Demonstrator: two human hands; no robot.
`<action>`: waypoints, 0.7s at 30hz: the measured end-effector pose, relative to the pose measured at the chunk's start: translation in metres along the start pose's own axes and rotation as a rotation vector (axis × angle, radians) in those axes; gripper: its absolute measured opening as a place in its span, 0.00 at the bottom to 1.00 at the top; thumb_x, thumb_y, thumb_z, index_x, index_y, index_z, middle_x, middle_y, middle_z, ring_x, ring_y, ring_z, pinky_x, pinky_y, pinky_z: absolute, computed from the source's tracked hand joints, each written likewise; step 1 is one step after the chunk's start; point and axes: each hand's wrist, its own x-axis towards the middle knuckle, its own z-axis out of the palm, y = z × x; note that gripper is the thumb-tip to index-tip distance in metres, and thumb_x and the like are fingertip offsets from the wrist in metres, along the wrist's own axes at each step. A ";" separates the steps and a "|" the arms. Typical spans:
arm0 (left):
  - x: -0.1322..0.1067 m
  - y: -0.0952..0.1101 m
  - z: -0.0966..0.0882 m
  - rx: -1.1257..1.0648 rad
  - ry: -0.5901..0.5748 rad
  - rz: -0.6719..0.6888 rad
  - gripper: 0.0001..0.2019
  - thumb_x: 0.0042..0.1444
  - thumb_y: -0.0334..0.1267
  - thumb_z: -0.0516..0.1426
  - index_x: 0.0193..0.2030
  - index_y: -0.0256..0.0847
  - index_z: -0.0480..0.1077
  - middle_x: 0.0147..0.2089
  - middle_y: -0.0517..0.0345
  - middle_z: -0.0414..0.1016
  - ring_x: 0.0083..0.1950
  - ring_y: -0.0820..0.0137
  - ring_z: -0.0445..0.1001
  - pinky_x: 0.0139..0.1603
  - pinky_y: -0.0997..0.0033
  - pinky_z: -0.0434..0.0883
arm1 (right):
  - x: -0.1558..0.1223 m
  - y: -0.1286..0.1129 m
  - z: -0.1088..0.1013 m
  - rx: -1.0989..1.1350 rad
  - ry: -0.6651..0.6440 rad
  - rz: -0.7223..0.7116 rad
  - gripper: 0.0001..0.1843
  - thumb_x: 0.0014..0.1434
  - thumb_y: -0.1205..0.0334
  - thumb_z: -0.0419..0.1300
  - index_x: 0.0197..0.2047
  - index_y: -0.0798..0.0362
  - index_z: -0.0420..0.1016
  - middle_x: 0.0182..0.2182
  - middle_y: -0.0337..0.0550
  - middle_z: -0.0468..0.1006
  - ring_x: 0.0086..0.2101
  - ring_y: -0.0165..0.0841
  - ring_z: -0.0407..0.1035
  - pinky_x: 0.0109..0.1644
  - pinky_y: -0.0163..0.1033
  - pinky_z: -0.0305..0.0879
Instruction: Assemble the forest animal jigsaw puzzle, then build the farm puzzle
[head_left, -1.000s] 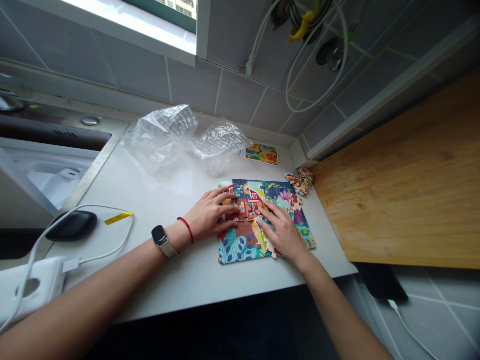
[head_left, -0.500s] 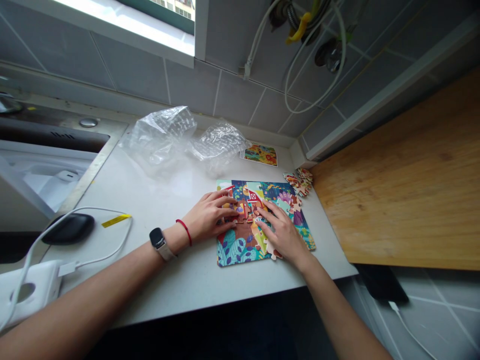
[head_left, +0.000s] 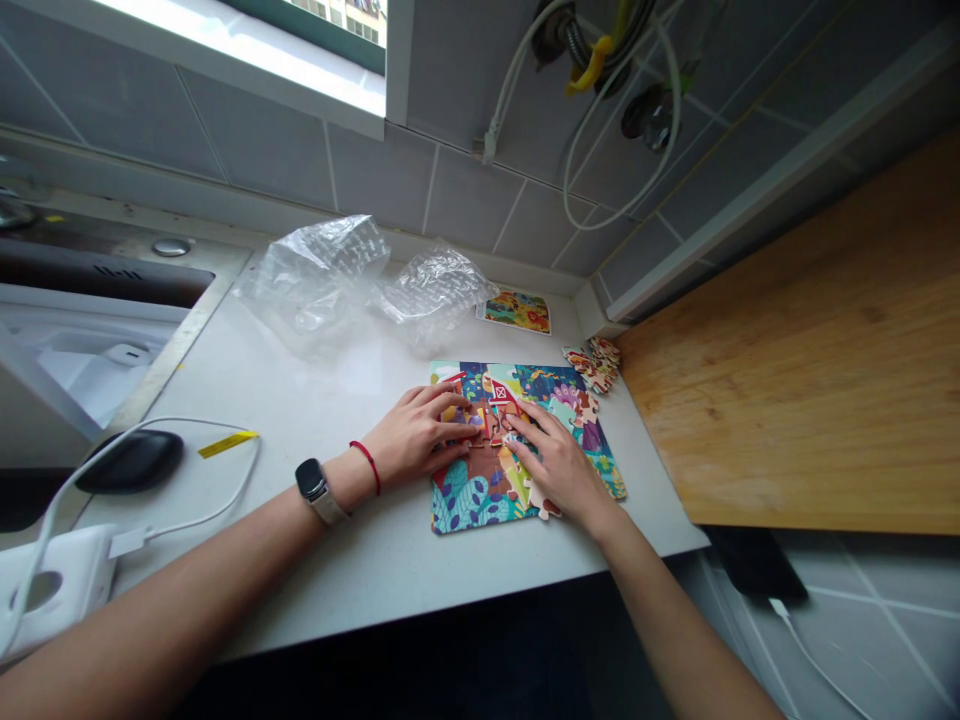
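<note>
"Red barn piece (head_left: 501, 393): where's it sit?"

"Mid-top of the jigsaw puzzle (head_left: 465, 500), straight ahead on the white counter (head_left: 315, 560), nearer my right hand (head_left: 562, 470) than my left hand (head_left: 416, 435)."

"Gripping anything?"

"Both lie half-open on the pieces; can't tell."

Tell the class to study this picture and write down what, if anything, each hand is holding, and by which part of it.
Nothing is clearly held: the left hand and the right hand lie open, their fingertips resting on pieces of the jigsaw puzzle, with no grip to be seen.
</note>
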 end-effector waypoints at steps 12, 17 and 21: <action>0.000 0.002 0.002 0.014 0.010 -0.001 0.15 0.72 0.48 0.56 0.58 0.51 0.80 0.64 0.48 0.75 0.71 0.48 0.67 0.66 0.43 0.70 | 0.004 0.003 0.004 -0.014 0.009 -0.046 0.21 0.74 0.56 0.57 0.66 0.46 0.76 0.67 0.51 0.72 0.66 0.45 0.67 0.72 0.58 0.65; 0.001 0.006 -0.001 0.038 -0.011 -0.005 0.14 0.71 0.46 0.57 0.57 0.50 0.80 0.63 0.48 0.75 0.71 0.47 0.66 0.66 0.43 0.70 | 0.006 0.002 0.002 -0.035 0.010 -0.067 0.21 0.73 0.57 0.58 0.66 0.48 0.76 0.66 0.52 0.73 0.65 0.46 0.68 0.72 0.59 0.66; 0.002 0.010 -0.002 0.052 -0.004 0.002 0.13 0.71 0.44 0.57 0.56 0.48 0.79 0.66 0.48 0.73 0.75 0.45 0.60 0.69 0.40 0.66 | 0.006 -0.001 0.002 -0.010 0.028 -0.067 0.23 0.73 0.57 0.58 0.68 0.44 0.73 0.67 0.50 0.72 0.67 0.46 0.65 0.73 0.61 0.64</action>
